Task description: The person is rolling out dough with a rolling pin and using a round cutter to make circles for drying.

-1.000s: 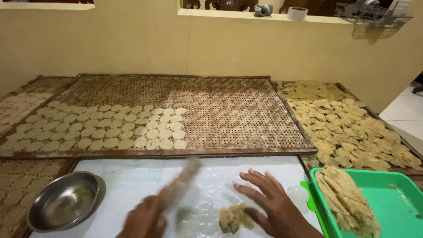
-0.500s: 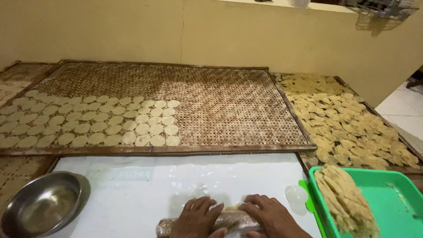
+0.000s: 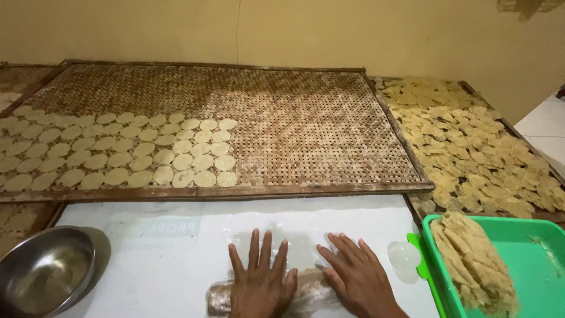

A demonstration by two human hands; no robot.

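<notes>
Head view shows the woven tray [image 3: 294, 118] behind the white sheet [image 3: 147, 259], where both palms press a roller [image 3: 306, 291] near its front edge. Left hand [image 3: 259, 282] and right hand [image 3: 356, 277] lie flat, fingers spread apart; even downward weight and level, parallel strokes would likely flatten best.
</notes>
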